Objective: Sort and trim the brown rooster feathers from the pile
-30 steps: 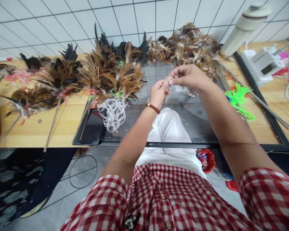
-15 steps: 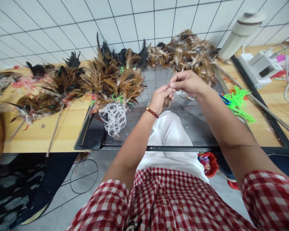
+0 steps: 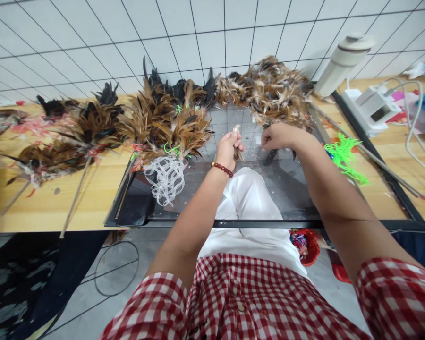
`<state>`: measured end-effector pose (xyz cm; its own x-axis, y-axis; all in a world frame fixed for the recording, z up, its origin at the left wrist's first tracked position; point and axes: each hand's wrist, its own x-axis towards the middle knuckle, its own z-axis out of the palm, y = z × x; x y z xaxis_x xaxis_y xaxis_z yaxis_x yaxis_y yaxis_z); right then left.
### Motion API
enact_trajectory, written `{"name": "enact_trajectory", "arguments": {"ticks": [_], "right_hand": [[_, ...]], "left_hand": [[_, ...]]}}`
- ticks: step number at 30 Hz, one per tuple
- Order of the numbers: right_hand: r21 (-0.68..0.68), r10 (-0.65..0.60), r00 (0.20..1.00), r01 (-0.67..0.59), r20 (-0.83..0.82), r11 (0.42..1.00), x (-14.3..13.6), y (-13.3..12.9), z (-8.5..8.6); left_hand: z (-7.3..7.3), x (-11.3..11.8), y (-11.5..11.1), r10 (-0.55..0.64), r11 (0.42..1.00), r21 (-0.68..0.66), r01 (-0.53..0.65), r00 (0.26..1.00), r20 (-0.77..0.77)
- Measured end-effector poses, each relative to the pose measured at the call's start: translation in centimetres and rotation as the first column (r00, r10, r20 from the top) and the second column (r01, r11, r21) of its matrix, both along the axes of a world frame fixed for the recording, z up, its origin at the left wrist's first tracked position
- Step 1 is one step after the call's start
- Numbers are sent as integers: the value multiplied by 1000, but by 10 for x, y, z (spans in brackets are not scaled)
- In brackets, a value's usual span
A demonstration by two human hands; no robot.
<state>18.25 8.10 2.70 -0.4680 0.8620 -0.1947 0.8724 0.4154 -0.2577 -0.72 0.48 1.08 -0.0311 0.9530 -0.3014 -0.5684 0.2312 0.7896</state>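
My left hand, with a beaded bracelet at the wrist, is closed around a small bundle of brown feathers; pale quill ends poke out above the fingers. My right hand is apart from it, to the right, with curled fingers over the dark glass panel; what it holds, if anything, is hidden. Just behind it lies a heap of loose brown feathers. Left of my left hand are tied brown and black feather bunches and a tangle of clear strips.
Bright green strings and a long stick lie at the right, near a white bottle and a white power strip with chargers. More feather bunches on sticks are at the left, beside a person's dark clothing.
My hands were together at the feathers and have parted. My right hand has moved right and down, while my left hand keeps the bundle. The view has shifted slightly.
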Motion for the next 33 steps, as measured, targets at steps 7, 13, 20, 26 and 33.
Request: {"name": "enact_trajectory", "arguments": {"ticks": [7,13,20,26,33], "right_hand": [[1,-21,830,25,-558,1000,-9,-7,12],[174,50,595,152,-802,973,-31,-29,19],[416,349,778,-126,-522,901,-55,-42,3],[321,259,724,-55,-639,946,-60,-47,5],[91,16,519,118,-855,989,-65,-47,3]], "left_hand": [[-1,0,0,-1,1000,-16,1,1000,10],[-1,2,-1,-118,990,-66,121,992,47],[-6,-3,12,83,996,-36,-78,982,169],[-9,-5,14,101,992,54,-110,984,150],[-6,5,12,161,985,45,-168,978,132]]}}
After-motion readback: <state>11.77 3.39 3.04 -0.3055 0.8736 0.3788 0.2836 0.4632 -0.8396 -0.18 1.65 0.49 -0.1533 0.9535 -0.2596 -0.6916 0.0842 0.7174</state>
